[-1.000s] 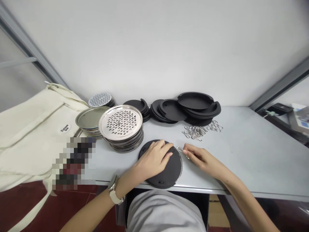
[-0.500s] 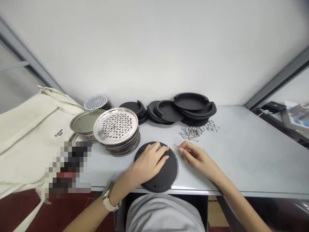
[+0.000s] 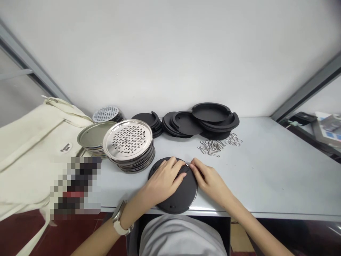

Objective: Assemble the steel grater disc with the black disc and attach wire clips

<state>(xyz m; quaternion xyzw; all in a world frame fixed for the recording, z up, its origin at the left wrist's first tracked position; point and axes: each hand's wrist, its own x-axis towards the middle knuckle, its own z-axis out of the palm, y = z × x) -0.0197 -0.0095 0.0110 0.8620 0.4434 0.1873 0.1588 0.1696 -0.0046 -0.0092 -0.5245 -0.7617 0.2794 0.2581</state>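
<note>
A round black disc (image 3: 183, 193) with a thin metal rim lies at the table's front edge. Across its upper part rests my left hand (image 3: 165, 179), palm down, fingers apart, with its fingertips near the disc's upper right edge. Between the thumb and index finger of my right hand (image 3: 209, 177) is a small metal clip (image 3: 187, 164), held at that same edge beside the left index fingertip. Part of the clip is hidden by the fingers.
Left of the disc stands a stack of metal grater plates (image 3: 128, 140), with olive plates (image 3: 98, 135) beside it. Black trays (image 3: 213, 113) are piled against the wall. Loose clips (image 3: 211, 147) and rings (image 3: 233, 139) lie before them. A cream bag (image 3: 32, 153) covers the left.
My right hand has moved left with the clip, from beside the disc to its upper right edge. My left hand has stayed nearly still on the disc.
</note>
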